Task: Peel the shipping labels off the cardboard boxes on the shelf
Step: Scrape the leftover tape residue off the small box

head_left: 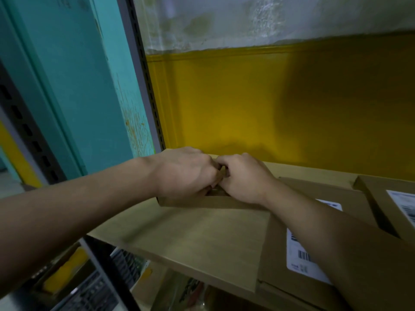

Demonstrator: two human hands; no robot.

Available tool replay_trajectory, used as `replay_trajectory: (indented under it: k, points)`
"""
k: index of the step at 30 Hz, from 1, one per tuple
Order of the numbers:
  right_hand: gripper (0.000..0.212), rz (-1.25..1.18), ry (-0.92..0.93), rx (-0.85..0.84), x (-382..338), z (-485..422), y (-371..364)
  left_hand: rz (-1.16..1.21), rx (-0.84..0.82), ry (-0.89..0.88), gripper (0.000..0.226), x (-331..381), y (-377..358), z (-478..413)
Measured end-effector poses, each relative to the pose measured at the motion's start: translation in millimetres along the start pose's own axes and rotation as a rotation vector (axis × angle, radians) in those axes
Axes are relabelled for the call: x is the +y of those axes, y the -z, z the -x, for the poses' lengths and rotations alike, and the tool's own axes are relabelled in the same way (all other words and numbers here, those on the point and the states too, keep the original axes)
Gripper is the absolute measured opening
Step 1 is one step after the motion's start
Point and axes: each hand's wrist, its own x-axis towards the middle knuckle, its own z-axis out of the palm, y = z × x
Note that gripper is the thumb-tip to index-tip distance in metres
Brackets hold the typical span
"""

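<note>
Head view: my left grip (pixel 186 173) and right grip (pixel 244 178) pinch the small box (pixel 202 202), likely starting a peel; next, lift a corner

**The tally**

I count three cardboard boxes on one shelf (pixel 190 239): a small box (pixel 202 202), a wide flat box (pixel 276 254) and a far-right box (pixel 377 198). Two white labels show: flat-box label (pixel 298 261), far-right label (pixel 404 205). Two grips: left grip (pixel 184 173), right grip (pixel 244 178).

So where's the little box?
Head view, middle: the little box sits on the shelf under the left hand and right hand, just left of the flat box.
</note>
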Motion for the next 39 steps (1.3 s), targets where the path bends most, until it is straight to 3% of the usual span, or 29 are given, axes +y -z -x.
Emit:
replay_trajectory:
  k: [4, 8, 14, 20, 28, 34, 36, 39]
  points:
    - [0.017, 0.007, 0.011, 0.008, -1, 0, 2, 0.023, -0.018, -0.101, 0.007, -6, 0, -2]
    - [0.008, -0.013, -0.003, -0.006, 0, 1, 2, 0.163, 0.068, -0.141, 0.007, -9, -4, 1]
    - [0.027, -0.019, -0.023, -0.002, -1, 1, 2, 0.235, 0.161, -0.167, 0.004, -16, -14, 3]
    - [0.012, -0.044, -0.010, 0.006, 1, 0, 1, 0.343, 0.181, -0.146, 0.001, -20, -20, 5]
    - [0.009, -0.068, -0.017, 0.013, 4, -1, -1, 0.521, 0.199, -0.008, 0.007, -20, -23, 18]
    - [0.009, -0.077, -0.011, 0.015, 3, 1, 0, 0.696, 0.330, 0.264, 0.005, -9, -16, 20]
    - [0.008, -0.066, -0.011, 0.012, 2, 0, 0, 0.680, 0.276, 0.372, 0.022, -4, -12, 14]
    - [0.010, -0.071, -0.020, -0.001, 0, 1, 0, 0.680, 0.057, 0.500, 0.039, 4, -6, 6]
